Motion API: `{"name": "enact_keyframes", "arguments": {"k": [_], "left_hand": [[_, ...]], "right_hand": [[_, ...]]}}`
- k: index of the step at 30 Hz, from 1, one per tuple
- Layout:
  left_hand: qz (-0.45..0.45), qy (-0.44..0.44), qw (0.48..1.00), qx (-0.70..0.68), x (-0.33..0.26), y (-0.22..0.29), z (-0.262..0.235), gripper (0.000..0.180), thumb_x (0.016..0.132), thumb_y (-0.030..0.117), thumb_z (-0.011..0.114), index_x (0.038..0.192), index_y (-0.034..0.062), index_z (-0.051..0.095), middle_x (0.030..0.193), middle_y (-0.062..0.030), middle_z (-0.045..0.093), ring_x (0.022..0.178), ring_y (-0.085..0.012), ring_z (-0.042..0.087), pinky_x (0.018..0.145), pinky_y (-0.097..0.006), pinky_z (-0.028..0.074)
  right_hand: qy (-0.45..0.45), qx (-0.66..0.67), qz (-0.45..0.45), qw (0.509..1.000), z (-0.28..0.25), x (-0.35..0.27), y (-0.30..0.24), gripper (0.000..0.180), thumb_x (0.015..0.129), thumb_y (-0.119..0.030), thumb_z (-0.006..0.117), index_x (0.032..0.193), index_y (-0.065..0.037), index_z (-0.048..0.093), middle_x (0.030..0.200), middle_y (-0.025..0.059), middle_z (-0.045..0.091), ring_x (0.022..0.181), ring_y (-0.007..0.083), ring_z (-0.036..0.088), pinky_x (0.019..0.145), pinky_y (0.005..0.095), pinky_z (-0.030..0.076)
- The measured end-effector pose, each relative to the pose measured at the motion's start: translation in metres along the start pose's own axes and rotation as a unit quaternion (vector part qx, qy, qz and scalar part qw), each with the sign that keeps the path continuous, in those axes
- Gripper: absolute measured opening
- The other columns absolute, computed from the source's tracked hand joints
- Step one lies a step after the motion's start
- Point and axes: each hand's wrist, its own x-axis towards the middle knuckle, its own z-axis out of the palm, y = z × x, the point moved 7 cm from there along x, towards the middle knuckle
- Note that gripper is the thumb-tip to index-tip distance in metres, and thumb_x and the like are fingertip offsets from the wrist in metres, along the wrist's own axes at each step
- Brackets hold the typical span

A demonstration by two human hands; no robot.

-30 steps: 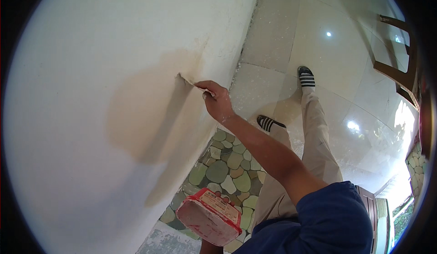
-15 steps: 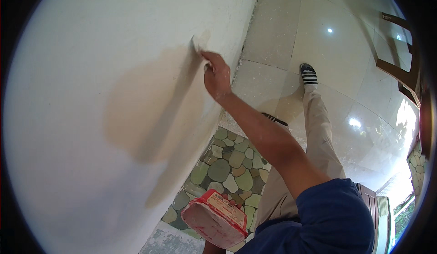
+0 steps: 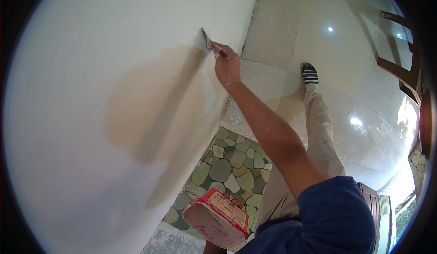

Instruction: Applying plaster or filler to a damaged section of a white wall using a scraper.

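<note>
Low at 6 o'clock, the left hand [image 3: 234,205] grips a red tub [image 3: 216,218]; its contents look like white filler, hard to tell. Right hand [image 3: 226,63] is closed on a putty knife [image 3: 207,41], blade touching the white wall [image 3: 91,94] at 12 o'clock. A tan patch [image 3: 150,112] spreads below the blade. Pebble strip [image 3: 227,172] runs along the wall base, tile floor [image 3: 346,81] opens toward 2 o'clock. A striped shoe [image 3: 309,74] stands near the arm. Chairs [image 3: 400,49] crowd the 3 o'clock rim.
</note>
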Motion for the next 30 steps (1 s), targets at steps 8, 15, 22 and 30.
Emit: {"name": "enact_keyframes", "arguments": {"k": [8,15,22,30], "left_hand": [[0.056,0.007,0.998,0.038,-0.011,0.017,-0.007,0.060,0.091,0.034,0.066,0.138,0.0061,0.042,0.127,-0.0125,0.050,0.124,-0.0327,0.048,0.112,-0.052,0.038],[0.021,-0.023,0.999,0.010,-0.005,0.009,0.013,0.059,0.091,0.033,0.067,0.137,0.0063,0.043,0.128,-0.0121,0.049,0.124,-0.0333,0.049,0.111,-0.053,0.038],[0.030,0.020,0.999,0.005,-0.022,0.014,-0.038,0.062,0.089,0.034,0.068,0.138,0.0069,0.041,0.128,-0.0117,0.050,0.124,-0.0342,0.049,0.111,-0.052,0.038],[0.045,0.017,0.998,0.038,-0.016,0.012,0.000,0.056,0.091,0.033,0.066,0.136,0.0075,0.044,0.124,-0.0114,0.050,0.122,-0.0318,0.050,0.110,-0.050,0.040]], "right_hand": [[-0.176,0.058,0.129,0.974,0.044,-0.108,-0.037,0.035,0.088,0.017,0.050,0.114,0.001,0.066,0.104,0.0072,0.069,0.093,0.0111,0.060,0.085,0.0236,0.047],[-0.125,0.136,0.151,0.971,0.007,-0.062,-0.030,0.033,0.086,0.014,0.050,0.114,0.005,0.064,0.111,0.0119,0.067,0.100,0.0156,0.059,0.093,0.0289,0.048],[0.008,-0.059,-0.052,0.997,0.042,-0.045,-0.057,0.046,0.080,0.018,0.047,0.119,-0.002,0.063,0.104,0.0167,0.065,0.096,0.0230,0.063,0.086,0.0292,0.049],[-0.184,-0.039,-0.049,0.981,0.036,-0.130,-0.097,0.053,0.078,0.019,0.048,0.118,-0.010,0.066,0.107,0.0092,0.065,0.091,0.0233,0.059,0.077,0.0314,0.051]]}}
